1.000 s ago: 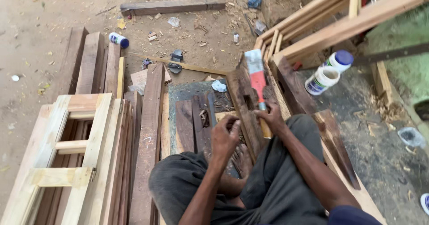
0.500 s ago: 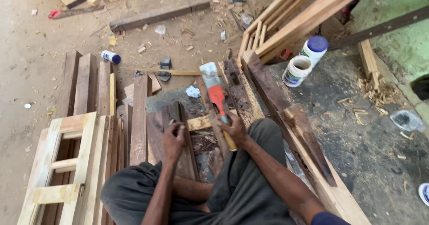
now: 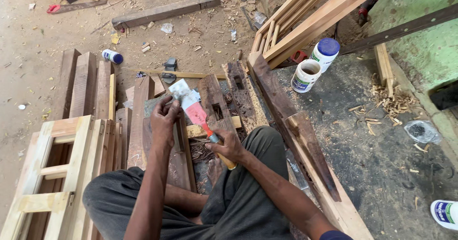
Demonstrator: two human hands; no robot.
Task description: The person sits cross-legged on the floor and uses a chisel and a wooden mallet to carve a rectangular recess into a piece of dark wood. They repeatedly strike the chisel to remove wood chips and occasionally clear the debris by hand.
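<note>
Dark mortised planks (image 3: pixel 214 102) and two white jars (image 3: pixel 315 63) lie around. Right hand (image 3: pixel 229 147) grips the paintbrush (image 3: pixel 200 118) handle; left hand (image 3: pixel 164 118) fingers (image 3: pixel 171 104) pinch its bristles.

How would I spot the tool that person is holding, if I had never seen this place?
Find the seated person's lap, where dark planks lie ahead. The right hand grips a scraper by its yellow handle, and the left hand touches its blade. Its red neck and pale wide blade are unlike anything nearby.

The brush (image 3: pixel 198 113) handle is hidden in the right hand (image 3: pixel 230 147); its bristle tip perhaps behind the left hand's (image 3: pixel 164 121) fingers.
</note>
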